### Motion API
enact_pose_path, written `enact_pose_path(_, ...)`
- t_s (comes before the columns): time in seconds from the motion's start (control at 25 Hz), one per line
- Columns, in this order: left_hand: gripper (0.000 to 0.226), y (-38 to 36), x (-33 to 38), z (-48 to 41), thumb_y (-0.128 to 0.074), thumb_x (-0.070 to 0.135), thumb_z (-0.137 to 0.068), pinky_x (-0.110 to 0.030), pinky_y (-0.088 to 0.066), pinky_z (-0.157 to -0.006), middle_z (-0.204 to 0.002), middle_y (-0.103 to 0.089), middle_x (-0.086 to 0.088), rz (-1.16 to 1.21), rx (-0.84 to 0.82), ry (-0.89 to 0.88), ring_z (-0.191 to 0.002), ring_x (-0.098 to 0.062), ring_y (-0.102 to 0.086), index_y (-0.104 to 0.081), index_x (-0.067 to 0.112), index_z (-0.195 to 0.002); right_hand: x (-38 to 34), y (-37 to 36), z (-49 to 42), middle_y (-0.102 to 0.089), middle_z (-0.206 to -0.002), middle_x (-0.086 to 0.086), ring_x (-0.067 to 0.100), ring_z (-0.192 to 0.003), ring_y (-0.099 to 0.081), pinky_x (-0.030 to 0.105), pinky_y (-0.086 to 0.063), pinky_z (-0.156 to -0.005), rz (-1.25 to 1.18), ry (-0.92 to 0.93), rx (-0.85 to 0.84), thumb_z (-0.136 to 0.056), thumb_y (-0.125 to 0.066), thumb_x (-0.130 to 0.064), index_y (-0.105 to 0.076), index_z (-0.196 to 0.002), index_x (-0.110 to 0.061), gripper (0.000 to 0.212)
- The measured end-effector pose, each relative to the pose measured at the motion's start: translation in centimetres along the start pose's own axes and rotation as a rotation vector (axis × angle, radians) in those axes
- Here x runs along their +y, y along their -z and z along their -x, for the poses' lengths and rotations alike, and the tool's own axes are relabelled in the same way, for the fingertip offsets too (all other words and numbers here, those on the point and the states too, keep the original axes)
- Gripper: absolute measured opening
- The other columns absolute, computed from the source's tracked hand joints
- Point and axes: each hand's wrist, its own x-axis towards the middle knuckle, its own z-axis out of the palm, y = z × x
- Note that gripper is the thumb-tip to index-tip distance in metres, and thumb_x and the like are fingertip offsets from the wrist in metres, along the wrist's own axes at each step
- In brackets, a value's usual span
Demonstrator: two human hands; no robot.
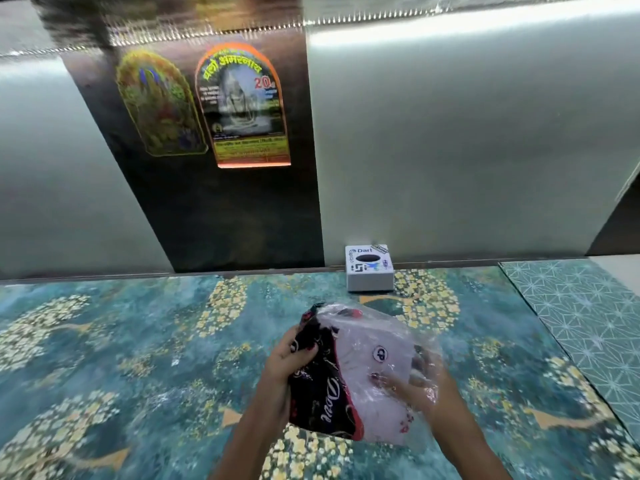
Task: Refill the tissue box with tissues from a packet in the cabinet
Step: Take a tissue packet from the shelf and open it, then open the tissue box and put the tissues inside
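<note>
Left grip: fingers curled and clamped on the dark printed end of a clear plastic tissue packet with black-and-red lettering. Right grip: fingers extended inside the open transparent end of the same packet, seen through the film, pressed against the white tissue stack; whether closed on the stack cannot be told. Packet held just above the worktop with a teal floral-patterned surface, tilted, dark end low toward the wearer, clear end toward the right.

Small white square tissue box with a dark oval top opening and printed labels: positioned beyond the packet, near but not touching it, upright at the back edge of the worktop, against the grey glossy wall panel. No tissue visible in the oval opening.

Left of the tissue box, at the same back edge: dark glossy vertical panel carrying two arched stickers up high, one green-and-yellow, one orange-bordered with script and a pale figure.

Right of the tissue box: separate teal mat with a white geometric line pattern, adjoining the floral surface.

Both forearms entering from the lower edge, converging on the packet.
</note>
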Motion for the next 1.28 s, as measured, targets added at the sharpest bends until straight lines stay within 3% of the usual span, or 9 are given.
enact_pose_path(0.12, 0.048, -0.3, -0.8, -0.6, -0.070, 0.018, -0.054, -0.028, -0.056, -0.058, -0.082, -0.071, -0.008, -0.076, 0.005, 0.023, -0.067, -0.022, -0.066, -0.064, 0.012, -0.101, 1.0, 0.7, -0.9, -0.076, -0.082, 0.006, 0.001, -0.059, -0.068, 0.013, -0.052, -0.047, 0.031, -0.064, -0.057, -0.049, -0.084, -0.006, -0.057, -0.094, -0.019, 0.055)
enact_pose_path(0.32, 0.017, -1.2, -2.9, -2.1, -0.060, 0.011, -0.080, -0.025, -0.056, -0.057, -0.074, -0.075, 0.001, -0.171, 0.108, 0.038, -0.064, -0.015, -0.068, -0.064, 0.017, -0.095, -0.1, 2.9, -2.0, -0.073, -0.067, 0.006, 0.009, -0.055, -0.068, 0.019, -0.054, -0.050, 0.058, -0.018, -0.020, -0.059, -0.077, 0.000, -0.064, -0.075, -0.006, 0.021)
enact_pose_path(0.4, 0.017, -1.2, -3.7, -2.8, -0.055, 0.011, -0.082, -0.026, -0.057, -0.057, -0.073, -0.075, 0.002, -0.139, 0.167, 0.046, -0.064, -0.014, -0.069, -0.063, 0.016, -0.096, -0.7, 4.9, -2.3, -0.074, -0.069, 0.011, 0.023, -0.060, -0.070, 0.030, -0.057, -0.050, -0.058, -0.016, 0.029, -0.034, -0.087, -0.012, -0.064, -0.083, 0.001, 0.055)
enact_pose_path(0.52, 0.016, -1.0, -5.1, -3.8, -0.048, 0.006, -0.089, -0.027, -0.056, -0.049, -0.070, -0.071, -0.001, -0.178, 0.235, 0.071, -0.060, -0.013, -0.067, -0.058, 0.017, -0.096, -1.4, 8.0, -3.3, -0.075, -0.061, -0.002, 0.015, -0.053, -0.069, 0.026, -0.054, -0.043, -0.244, 0.098, 0.227, -0.005, -0.090, -0.038, -0.064, -0.079, -0.008, 0.084)
enact_pose_path(0.72, 0.014, -1.4, -7.0, -6.1, -0.044, 0.003, -0.091, -0.029, -0.050, -0.057, -0.080, -0.062, -0.012, -0.247, 0.467, 0.078, -0.071, -0.025, -0.059, -0.054, 0.007, -0.100, -4.1, 10.9, -4.9, -0.072, -0.070, -0.004, 0.022, -0.071, -0.064, 0.017, -0.053, -0.044, -0.168, 0.267, 0.430, -0.071, -0.070, -0.005, -0.063, -0.078, -0.015, 0.014)
enact_pose_path(0.84, 0.012, -0.1, -8.5, -7.9, -0.047, 0.010, -0.092, -0.033, -0.044, -0.074, -0.102, -0.063, -0.017, -0.476, 0.528, 0.075, -0.095, -0.030, -0.059, -0.052, 0.013, -0.103, -5.5, 11.6, -5.7, -0.074, -0.065, -0.008, 0.013, -0.064, -0.069, 0.020, -0.055, -0.047, -0.360, 0.295, 0.275, -0.077, -0.061, -0.007, -0.063, -0.086, -0.015, 0.012)
enact_pose_path(0.92, 0.009, 0.3, -9.7, -8.7, -0.050, 0.012, -0.090, -0.027, -0.045, -0.071, -0.112, -0.061, -0.020, -0.621, 0.514, 0.097, -0.101, -0.030, -0.058, -0.052, 0.016, -0.099, -4.4, 10.2, -6.6, -0.076, -0.073, 0.002, 0.017, -0.065, -0.071, 0.026, -0.057, -0.049, -0.453, 0.155, 0.087, -0.066, -0.069, -0.022, -0.064, -0.091, -0.009, 0.029)
enact_pose_path(1.12, 0.018, 0.7, -11.1, -10.2, -0.055, 0.009, -0.085, -0.028, -0.041, -0.064, -0.109, -0.064, -0.016, -0.811, 0.472, 0.145, -0.087, -0.022, -0.056, -0.055, 0.008, -0.104, 6.5, 6.0, -9.9, -0.071, -0.081, 0.017, 0.029, -0.071, -0.066, 0.039, -0.057, -0.065, -0.095, -0.289, 0.165, -0.070, -0.070, -0.001, -0.061, -0.100, 0.006, 0.032)
enact_pose_path(1.28, 0.027, 1.9, -10.4, -10.5, -0.058, 0.010, -0.084, -0.029, -0.043, -0.075, -0.111, -0.059, -0.009, -0.880, 0.440, 0.142, -0.096, -0.023, -0.055, -0.053, 0.008, -0.110, 9.3, 6.0, -12.0, -0.067, -0.096, 0.016, 0.028, -0.084, -0.062, 0.038, -0.053, -0.068, 0.315, -0.248, 0.257, -0.068, -0.076, -0.012, -0.061, -0.101, 0.002, 0.039)
